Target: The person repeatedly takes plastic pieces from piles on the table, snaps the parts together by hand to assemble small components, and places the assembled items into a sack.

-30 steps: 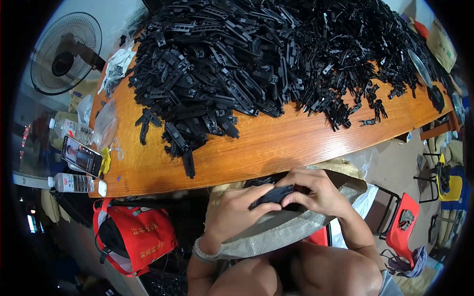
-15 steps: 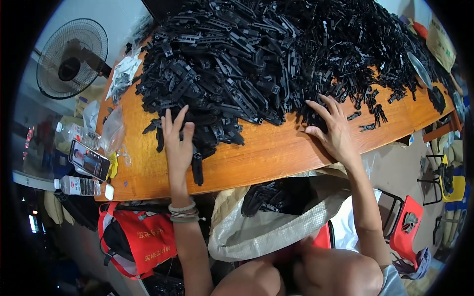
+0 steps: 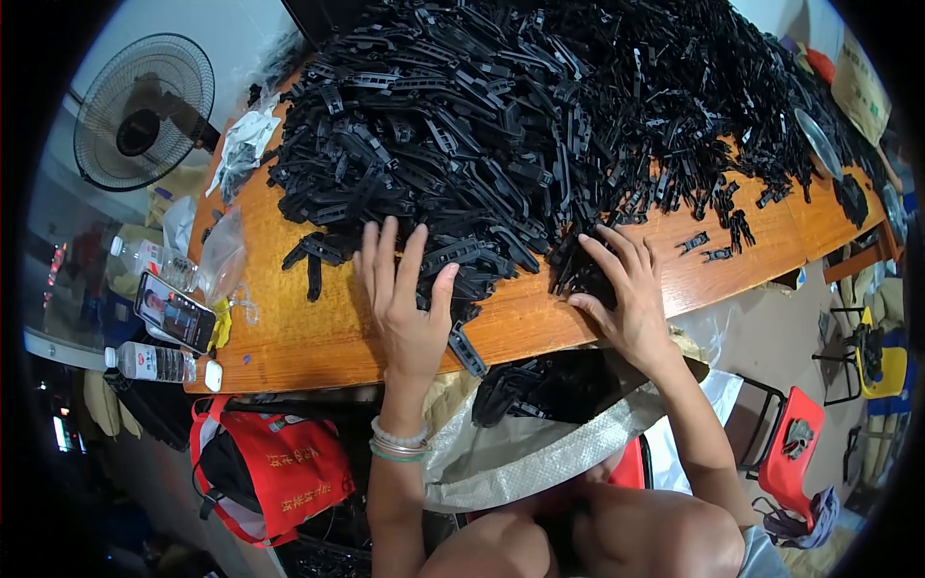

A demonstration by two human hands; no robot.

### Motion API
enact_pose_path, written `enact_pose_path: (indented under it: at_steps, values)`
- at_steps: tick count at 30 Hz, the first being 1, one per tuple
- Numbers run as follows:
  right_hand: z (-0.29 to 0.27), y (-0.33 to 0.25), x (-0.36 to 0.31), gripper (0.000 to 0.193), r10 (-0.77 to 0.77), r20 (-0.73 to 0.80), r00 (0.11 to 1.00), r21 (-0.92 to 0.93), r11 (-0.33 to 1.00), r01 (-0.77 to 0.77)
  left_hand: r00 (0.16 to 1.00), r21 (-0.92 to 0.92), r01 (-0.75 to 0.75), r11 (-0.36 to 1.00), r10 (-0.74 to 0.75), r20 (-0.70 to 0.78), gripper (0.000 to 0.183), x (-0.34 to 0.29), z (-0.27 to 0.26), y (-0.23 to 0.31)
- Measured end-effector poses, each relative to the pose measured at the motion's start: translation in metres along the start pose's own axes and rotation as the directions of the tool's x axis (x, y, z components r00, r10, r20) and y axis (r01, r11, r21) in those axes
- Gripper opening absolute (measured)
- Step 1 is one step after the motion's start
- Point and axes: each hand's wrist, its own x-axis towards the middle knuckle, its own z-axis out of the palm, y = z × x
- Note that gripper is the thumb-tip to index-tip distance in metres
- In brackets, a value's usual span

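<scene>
A large heap of black plastic parts point(image 3: 434, 125), long slotted strips on the left and smaller pieces to the right, covers much of the wooden table point(image 3: 318, 347). My left hand point(image 3: 405, 303) lies at the heap's near edge, fingers spread against a small cluster of strips. Across from it, my right hand point(image 3: 621, 294) curves open beside several dark pieces, thumb and fingers apart. One black strip point(image 3: 468, 349) juts over the table's front edge. Below that edge, a white woven sack point(image 3: 540, 474) gapes in front of my knees, with black parts point(image 3: 525, 390) inside.
On the left are a fan point(image 3: 145, 111), a phone point(image 3: 173, 313) propped up, and two plastic bottles, one lying near the edge point(image 3: 154, 363). A red bag point(image 3: 279, 472) hangs below. To the right stand a red chair point(image 3: 792, 448) and a yellow chair point(image 3: 872, 356); a metal plate point(image 3: 817, 143) leans by the heap.
My left hand has moved right, and my right hand has shifted left and slightly nearer. Between them, loose strips have been drawn together toward the sack's mouth.
</scene>
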Motion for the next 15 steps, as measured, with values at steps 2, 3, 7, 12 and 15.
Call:
enact_pose_path:
  at_steps: [2, 3, 7, 12, 15]
  values:
    - [-0.002, 0.001, -0.001, 0.063, 0.006, -0.022, 1.000, 0.042, 0.999, -0.005, 0.987, -0.022, -0.150, 0.988, 0.151, 0.056, 0.034, 0.002, 0.000, -0.007]
    - [-0.004, 0.002, -0.002, 0.063, 0.008, -0.021, 1.000, 0.041, 0.999, -0.007, 0.992, -0.129, -0.124, 0.984, 0.128, 0.022, 0.023, 0.004, 0.001, -0.006]
    - [-0.013, 0.002, -0.005, 0.056, -0.026, -0.069, 0.997, 0.047, 0.998, 0.030, 0.986, -0.182, -0.168, 0.969, 0.163, -0.043, 0.012, 0.008, 0.006, -0.001]
    - [-0.010, -0.004, -0.003, 0.037, -0.054, -0.172, 0.984, 0.092, 0.993, 0.071, 0.951, -0.149, -0.269, 0.951, 0.238, -0.196, 0.012, 0.001, 0.008, -0.004]
    - [-0.011, -0.005, 0.016, 0.014, 0.006, -0.280, 0.960, 0.056, 0.998, 0.011, 0.932, -0.137, -0.284, 0.949, 0.240, -0.270, 0.013, 0.000, 0.008, 0.000]
